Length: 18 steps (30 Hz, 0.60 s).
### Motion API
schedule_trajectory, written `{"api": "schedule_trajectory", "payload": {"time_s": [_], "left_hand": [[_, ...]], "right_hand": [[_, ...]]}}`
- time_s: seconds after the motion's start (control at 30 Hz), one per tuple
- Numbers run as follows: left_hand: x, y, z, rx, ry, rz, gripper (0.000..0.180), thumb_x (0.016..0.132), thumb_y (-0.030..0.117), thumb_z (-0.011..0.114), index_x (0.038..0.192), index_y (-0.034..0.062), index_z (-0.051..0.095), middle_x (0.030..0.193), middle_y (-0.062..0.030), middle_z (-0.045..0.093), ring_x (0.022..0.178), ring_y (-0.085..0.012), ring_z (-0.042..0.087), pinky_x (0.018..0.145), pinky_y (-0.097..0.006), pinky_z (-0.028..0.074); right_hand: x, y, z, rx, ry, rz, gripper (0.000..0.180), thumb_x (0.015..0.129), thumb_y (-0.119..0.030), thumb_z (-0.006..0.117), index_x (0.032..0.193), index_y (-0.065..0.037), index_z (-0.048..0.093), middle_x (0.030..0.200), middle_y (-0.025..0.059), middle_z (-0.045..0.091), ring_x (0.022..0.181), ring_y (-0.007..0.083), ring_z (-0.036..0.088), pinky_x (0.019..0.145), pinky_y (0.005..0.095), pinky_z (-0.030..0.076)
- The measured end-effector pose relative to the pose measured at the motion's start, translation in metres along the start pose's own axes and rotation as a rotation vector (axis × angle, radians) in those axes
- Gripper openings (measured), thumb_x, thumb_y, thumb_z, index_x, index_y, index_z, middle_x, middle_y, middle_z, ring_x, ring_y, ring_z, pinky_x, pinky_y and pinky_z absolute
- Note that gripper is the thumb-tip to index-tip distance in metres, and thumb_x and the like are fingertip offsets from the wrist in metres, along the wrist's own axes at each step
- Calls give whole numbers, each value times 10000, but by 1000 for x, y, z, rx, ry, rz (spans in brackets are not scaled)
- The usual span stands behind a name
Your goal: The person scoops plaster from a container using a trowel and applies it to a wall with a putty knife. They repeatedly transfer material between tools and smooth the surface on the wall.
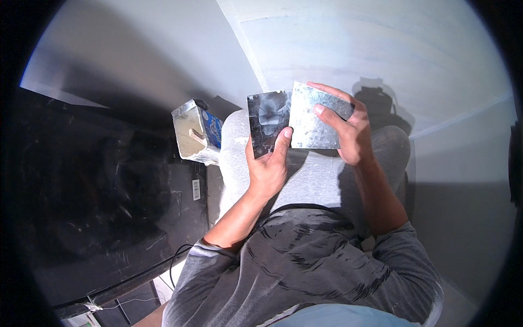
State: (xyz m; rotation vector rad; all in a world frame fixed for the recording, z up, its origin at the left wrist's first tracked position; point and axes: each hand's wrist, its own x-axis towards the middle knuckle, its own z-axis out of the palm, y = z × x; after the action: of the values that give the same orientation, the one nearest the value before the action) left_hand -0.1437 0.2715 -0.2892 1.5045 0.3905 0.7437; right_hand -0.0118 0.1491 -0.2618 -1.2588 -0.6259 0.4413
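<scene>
My left hand (269,168) grips a dark, shiny square metal plate (266,111) by its lower part, the thumb lying on its face. In my right hand (354,133) is a brighter grey, mottled metal plate (311,128), pinched at its right side with the thumb in front and the fingers behind. The two plates meet side by side above my lap, and the bright one's left edge lies against or slightly over the dark one's right edge. Whether either plate has a handle cannot be seen.
Left of my knee stands a cut-open white and blue container (213,128), smeared inside, with a small stick-like piece (197,136) in it. A large scuffed black panel (98,207) fills the left. Pale walls (348,49) meet ahead. A black cable (175,261) curls near my left elbow.
</scene>
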Motion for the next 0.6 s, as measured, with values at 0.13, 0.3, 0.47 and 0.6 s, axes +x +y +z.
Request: {"api": "schedule_trajectory", "payload": {"time_s": [0.13, 0.3, 0.47, 0.6], "left_hand": [[-1, 0, -8, 16, -82, -109, 163, 985, 92, 677, 1120, 6, 642, 903, 5, 661, 792, -56, 558, 702, -228, 460], [6, 11, -24, 180, -306, -251, 198, 985, 129, 681, 1132, 5, 628, 900, -10, 656, 830, -81, 566, 759, -258, 473], [23, 27, -29, 187, -496, -328, 290, 989, 135, 670, 1228, -10, 591, 963, -38, 656, 908, -109, 575, 837, -285, 475], [24, 21, -29, 102, -438, -321, 300, 992, 124, 666, 1244, -15, 583, 1017, -28, 664, 928, -109, 579, 859, -285, 479]], "right_hand": [[3, -1, 0, -28, -33, -74, 351, 923, -58, 651, 1268, -1, 675, 1120, 142, 740, 964, 174, 704, 879, 302, 561], [8, -12, -6, -192, -197, -102, 340, 914, -56, 646, 1247, 4, 686, 1132, 165, 735, 970, 197, 705, 889, 325, 561], [4, -19, -4, -279, -251, -104, 348, 911, -65, 639, 1248, 12, 683, 1129, 175, 731, 1009, 205, 692, 924, 327, 533], [5, -15, 0, -254, -207, -100, 337, 912, -44, 646, 1242, 10, 685, 1107, 166, 735, 965, 190, 699, 877, 308, 545]]}}
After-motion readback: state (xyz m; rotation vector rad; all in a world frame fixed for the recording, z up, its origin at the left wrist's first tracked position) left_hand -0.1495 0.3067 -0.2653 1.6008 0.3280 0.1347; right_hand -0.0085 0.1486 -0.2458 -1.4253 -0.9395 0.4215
